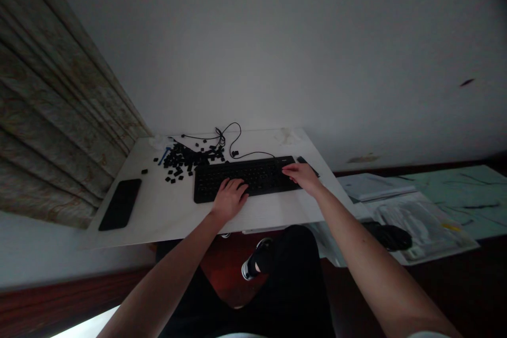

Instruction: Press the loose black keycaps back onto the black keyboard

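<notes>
A black keyboard (pixel 253 177) lies on a small white table (pixel 166 211). My left hand (pixel 229 198) rests on the keyboard's front left part, fingers curled down onto the keys, holding nothing that I can see. My right hand (pixel 301 175) lies on the keyboard's right end, fingers stretched flat toward the keys. A heap of loose black keycaps (pixel 184 157) sits behind the keyboard's left corner. The keyboard's black cable (pixel 229 140) loops across the back of the table.
A black phone (pixel 121 203) lies face down on the table's left side. A curtain (pixel 47 132) hangs at the left, a plain wall behind. Papers and plastic sleeves (pixel 415 211) lie on the floor to the right. My legs and a shoe (pixel 255 261) show below the table.
</notes>
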{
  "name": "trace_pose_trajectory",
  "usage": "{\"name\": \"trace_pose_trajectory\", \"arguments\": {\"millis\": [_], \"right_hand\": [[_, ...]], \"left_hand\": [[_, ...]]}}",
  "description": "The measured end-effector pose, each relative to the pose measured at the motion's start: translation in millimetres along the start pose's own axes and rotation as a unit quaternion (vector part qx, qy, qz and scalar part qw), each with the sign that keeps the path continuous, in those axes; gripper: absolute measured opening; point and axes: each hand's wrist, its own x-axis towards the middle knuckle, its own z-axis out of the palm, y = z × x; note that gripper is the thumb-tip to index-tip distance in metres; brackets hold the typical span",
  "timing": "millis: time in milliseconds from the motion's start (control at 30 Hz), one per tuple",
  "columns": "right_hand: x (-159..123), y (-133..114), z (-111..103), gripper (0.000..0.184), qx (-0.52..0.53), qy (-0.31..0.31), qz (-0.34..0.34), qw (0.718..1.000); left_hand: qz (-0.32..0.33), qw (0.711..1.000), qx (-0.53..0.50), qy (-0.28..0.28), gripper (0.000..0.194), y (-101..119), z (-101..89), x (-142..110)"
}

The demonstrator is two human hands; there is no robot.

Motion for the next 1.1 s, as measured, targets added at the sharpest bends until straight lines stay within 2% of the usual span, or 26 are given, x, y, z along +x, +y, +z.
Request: {"name": "trace_pose_trajectory", "arguments": {"millis": [167, 333, 567, 667, 767, 867, 1000, 1100], "right_hand": [[-13.4, 7.6, 10.0, 0.022, 0.006, -0.020, -0.015, 1.000], [-20.1, 7.0, 23.4, 0.018, -0.006, -0.033, -0.042, 0.999], [-19.8, 3.5, 28.9, 0.018, -0.018, -0.037, -0.053, 0.998], [-16.5, -0.3, 37.8, 0.020, -0.040, -0.039, -0.080, 0.995], [-6.5, -13.1, 59.1, 0.021, -0.056, -0.030, -0.126, 0.990], [9.9, -35.8, 91.8, 0.018, -0.065, -0.016, -0.156, 0.985], [31.9, -67.1, 136.7, 0.013, -0.113, -0.014, -0.183, 0.977], [42.8, -81.1, 159.9, 0.013, -0.157, -0.015, -0.189, 0.969]], "left_hand": [[-0.006, 1.000, 0.002, 0.007, 0.024, -7.7, -2.4, -6.4], [-0.017, 1.000, 0.011, 0.020, 0.024, -24.8, -14.9, -15.7], [-0.068, 0.994, 0.045, 0.072, 0.025, -67.9, -42.5, -35.7], [-0.104, 0.988, 0.057, 0.098, 0.025, -85.6, -49.4, -46.6], [-0.150, 0.979, 0.050, 0.128, 0.025, -95.7, -49.6, -54.2], [-0.181, 0.972, 0.036, 0.144, 0.024, -99.7, -46.5, -56.8], [-0.210, 0.961, 0.031, 0.176, 0.023, -104.4, -43.6, -58.8], [-0.228, 0.951, 0.024, 0.209, 0.024, -114.4, -44.6, -61.4]]}}
